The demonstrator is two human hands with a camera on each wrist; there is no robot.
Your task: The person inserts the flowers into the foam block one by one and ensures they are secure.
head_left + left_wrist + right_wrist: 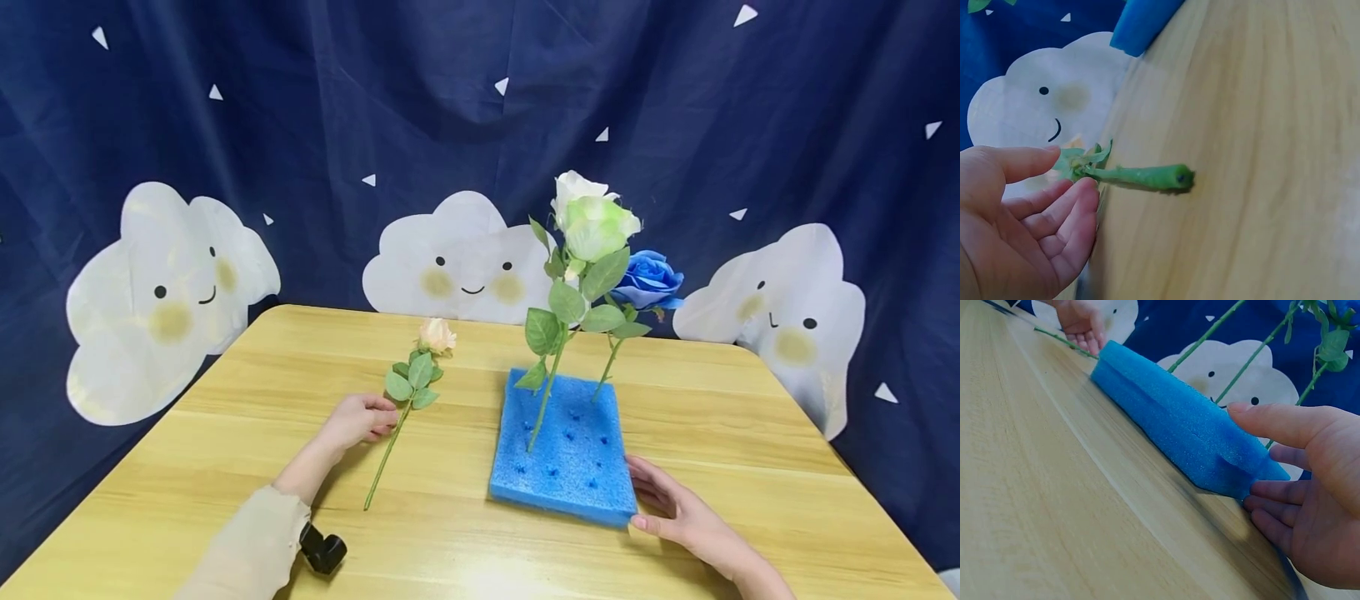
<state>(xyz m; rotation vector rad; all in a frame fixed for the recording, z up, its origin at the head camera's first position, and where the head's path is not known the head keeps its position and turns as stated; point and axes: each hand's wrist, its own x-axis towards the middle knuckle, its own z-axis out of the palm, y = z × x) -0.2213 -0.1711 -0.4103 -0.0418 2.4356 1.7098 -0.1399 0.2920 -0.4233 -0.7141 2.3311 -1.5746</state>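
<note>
A peach rose (437,335) with green leaves and a long stem lies on the table, its cut stem end pointing towards me. My left hand (362,418) is at the stem from the left, thumb and fingers apart around it in the left wrist view; firm contact cannot be made out. To the right lies a blue foam block (555,492) with several small holes. White-green roses (600,225) and a blue rose (648,282) stand in it by their stems. My right hand (686,517) rests against the block's right side near its front corner, fingers loosely extended.
The wooden table (420,550) has rounded far corners. Behind it hangs a dark blue curtain (420,83) with smiling clouds and white triangles. A black strap piece (322,548) sits at my left sleeve's cuff.
</note>
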